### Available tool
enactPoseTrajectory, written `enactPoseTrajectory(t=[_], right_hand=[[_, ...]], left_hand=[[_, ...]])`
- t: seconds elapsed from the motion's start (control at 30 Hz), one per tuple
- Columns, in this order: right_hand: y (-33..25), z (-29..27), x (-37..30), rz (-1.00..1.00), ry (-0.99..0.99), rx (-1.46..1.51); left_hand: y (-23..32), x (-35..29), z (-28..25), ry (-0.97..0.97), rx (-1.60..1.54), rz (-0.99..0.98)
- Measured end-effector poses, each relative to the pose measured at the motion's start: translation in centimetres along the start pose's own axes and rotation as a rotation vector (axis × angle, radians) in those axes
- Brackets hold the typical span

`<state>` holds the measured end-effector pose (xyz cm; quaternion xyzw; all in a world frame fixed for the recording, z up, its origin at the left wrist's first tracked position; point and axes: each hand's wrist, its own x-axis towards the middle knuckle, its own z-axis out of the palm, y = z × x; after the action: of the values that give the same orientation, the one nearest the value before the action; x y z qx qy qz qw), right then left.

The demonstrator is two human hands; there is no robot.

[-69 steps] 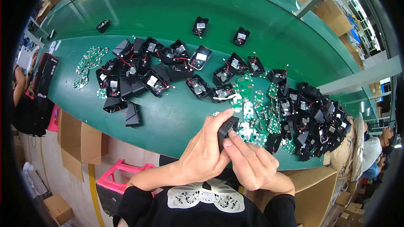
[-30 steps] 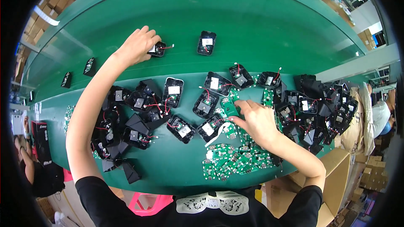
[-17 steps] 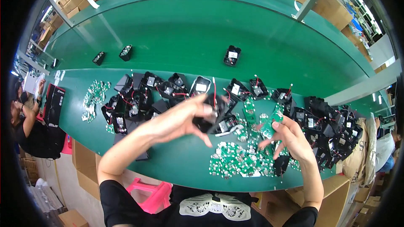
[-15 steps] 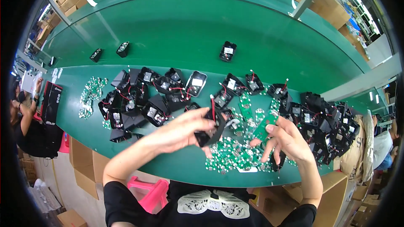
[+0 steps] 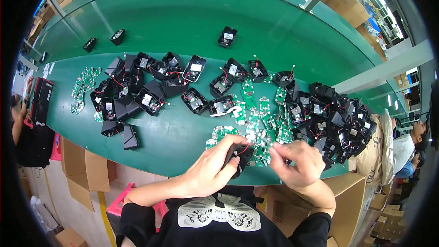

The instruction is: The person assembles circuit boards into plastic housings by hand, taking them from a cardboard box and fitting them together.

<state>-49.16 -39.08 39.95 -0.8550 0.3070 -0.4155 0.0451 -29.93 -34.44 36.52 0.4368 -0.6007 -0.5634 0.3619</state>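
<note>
My left hand is wrapped round a black plastic housing, held low over the near edge of the green table. A thin red wire sticks up out of the housing. Just to its right, my right hand has thumb and forefinger pinched together, pointing toward the housing. Something pale and blurred lies at those fingertips, and I cannot make out what it is. Loose green circuit boards are heaped right behind both hands. Another black housing with a pale lead sits beyond the heap.
Black housings with red wires cluster at the left, and a dense stack of housings fills the right. A few others stand on the green belt behind. Cardboard boxes and a pink stool are below the table.
Both hands have come nearer to me, the left bringing its housing along. The green circuit board that my right hand held no longer shows plainly in its fingers. The whole view has shifted.
</note>
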Motion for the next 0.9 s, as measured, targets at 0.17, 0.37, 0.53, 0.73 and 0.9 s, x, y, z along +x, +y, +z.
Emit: enactPoseTrajectory(t=[0.17,0.37,0.53,0.73,0.9], right_hand=[[-0.5,-0.4,-0.5,-0.201,-0.048,0.022],[-0.7,-0.3,-0.7,-0.354,-0.092,-0.091],[-0.9,-0.2,-0.6,-0.402,-0.060,-0.124],[-1.2,-0.3,-0.2,-0.432,-0.054,-0.105],[-1.3,-0.7,-0.2,-0.432,-0.098,-0.115]], left_hand=[[-0.4,0.1,0.6,0.069,0.090,0.121],[-0.1,0.2,0.3,0.032,0.062,0.068],[-0.1,0.1,0.1,0.054,0.065,0.068],[-0.6,0.3,0.1,0.069,0.110,0.113],[-0.8,0.2,0.1,0.074,0.189,0.138]])
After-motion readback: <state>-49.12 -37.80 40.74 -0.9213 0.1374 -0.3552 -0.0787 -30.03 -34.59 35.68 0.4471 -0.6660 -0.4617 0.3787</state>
